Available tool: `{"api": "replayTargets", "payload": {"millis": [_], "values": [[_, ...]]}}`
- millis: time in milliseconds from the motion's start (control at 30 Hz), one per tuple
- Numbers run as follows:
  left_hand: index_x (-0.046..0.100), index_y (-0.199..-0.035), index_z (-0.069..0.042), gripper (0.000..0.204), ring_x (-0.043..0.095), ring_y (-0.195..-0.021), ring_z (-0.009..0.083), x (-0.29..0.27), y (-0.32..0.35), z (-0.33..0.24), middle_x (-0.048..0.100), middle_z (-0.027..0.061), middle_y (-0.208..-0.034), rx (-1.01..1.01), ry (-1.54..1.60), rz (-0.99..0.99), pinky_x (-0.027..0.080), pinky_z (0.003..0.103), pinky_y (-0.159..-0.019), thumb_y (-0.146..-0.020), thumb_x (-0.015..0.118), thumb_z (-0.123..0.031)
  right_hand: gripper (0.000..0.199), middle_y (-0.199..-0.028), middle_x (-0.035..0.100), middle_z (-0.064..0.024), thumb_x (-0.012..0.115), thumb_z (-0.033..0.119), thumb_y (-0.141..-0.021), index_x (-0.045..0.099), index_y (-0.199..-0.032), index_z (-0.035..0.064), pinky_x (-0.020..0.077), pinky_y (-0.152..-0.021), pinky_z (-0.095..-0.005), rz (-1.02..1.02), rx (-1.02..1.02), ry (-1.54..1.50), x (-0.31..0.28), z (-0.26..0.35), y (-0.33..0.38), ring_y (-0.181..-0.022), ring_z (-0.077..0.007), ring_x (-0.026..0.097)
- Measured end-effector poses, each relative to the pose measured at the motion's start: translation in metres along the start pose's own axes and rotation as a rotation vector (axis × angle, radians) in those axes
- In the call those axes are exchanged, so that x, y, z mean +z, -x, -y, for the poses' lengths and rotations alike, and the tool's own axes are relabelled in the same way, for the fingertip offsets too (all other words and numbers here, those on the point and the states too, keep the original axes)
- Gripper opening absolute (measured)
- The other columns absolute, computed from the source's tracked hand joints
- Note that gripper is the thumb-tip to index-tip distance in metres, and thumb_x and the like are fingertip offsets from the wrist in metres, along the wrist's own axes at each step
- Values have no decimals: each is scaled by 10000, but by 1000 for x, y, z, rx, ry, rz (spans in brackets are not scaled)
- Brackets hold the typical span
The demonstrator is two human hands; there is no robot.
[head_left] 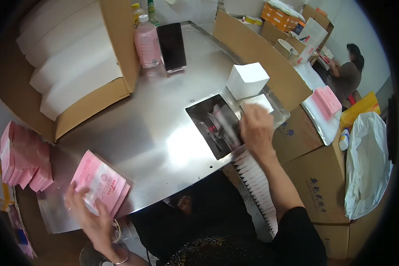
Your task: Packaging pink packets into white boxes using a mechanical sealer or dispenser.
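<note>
At the table's front left lies a stack of pink printed packets (103, 179). My left hand (86, 213) touches its near left side, fingers apart and somewhat blurred. On the right, my right hand (258, 128) is closed with its fingers curled down, beside a rectangular opening (204, 128) in the metal tabletop. A pale, motion-smeared shape (226, 126) shows in that opening. Just beyond the right hand is a low white paper stack (264, 103), partly covered by the hand. Whatever its fingers hold, if anything, is hidden.
A taller white paper block (248, 80) stands behind. At the back are a pink bottle (147, 42) and a propped phone (172, 46). A carton of white paper (93, 95) flanks the left, near more pink packets (24, 155). Cardboard boxes (317, 186) flank the right; another person (348, 73) sits beyond.
</note>
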State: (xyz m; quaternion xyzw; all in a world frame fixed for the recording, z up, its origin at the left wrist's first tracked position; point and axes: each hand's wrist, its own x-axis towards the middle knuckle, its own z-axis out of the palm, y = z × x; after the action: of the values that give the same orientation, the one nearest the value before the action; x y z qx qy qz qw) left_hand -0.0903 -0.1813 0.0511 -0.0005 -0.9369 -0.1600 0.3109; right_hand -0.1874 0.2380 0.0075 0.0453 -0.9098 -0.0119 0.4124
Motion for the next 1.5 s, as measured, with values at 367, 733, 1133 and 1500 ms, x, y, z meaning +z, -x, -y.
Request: {"api": "replayTargets", "payload": {"millis": [367,733,1133,1500], "values": [[599,-1139,-28,336,538,-979,344,35,-4,-40,584,158,-1026,142,228,220,382,497,-963,-812,555,36,122,-942,576,-154,602,40,-837,640,-942,-8,451,-793,-461,145,178,22,30,-49,18,-934,-327,560],[549,-1332,-25,750,332,-1395,472,112,3,-105,360,275,-1505,380,335,472,201,722,-1102,-681,793,-307,346,-1056,627,-151,640,135,-820,640,-1151,33,356,-1086,-657,263,-459,-562,-29,102,44,-1038,-334,637],[637,-1282,-140,534,503,-1021,341,110,-5,-116,548,164,-1216,328,25,323,364,465,-823,-797,698,-354,176,-924,570,-136,651,129,-888,629,-1023,19,439,-784,-463,52,138,53,6,-9,4,-900,-309,558],[632,-1110,-61,405,527,-977,325,120,-9,-123,572,163,-1161,408,145,400,425,443,-760,-855,716,-364,227,-967,593,-137,626,19,-818,677,-1038,-4,448,-785,-450,90,207,-89,31,-58,25,-972,-322,561]]}}
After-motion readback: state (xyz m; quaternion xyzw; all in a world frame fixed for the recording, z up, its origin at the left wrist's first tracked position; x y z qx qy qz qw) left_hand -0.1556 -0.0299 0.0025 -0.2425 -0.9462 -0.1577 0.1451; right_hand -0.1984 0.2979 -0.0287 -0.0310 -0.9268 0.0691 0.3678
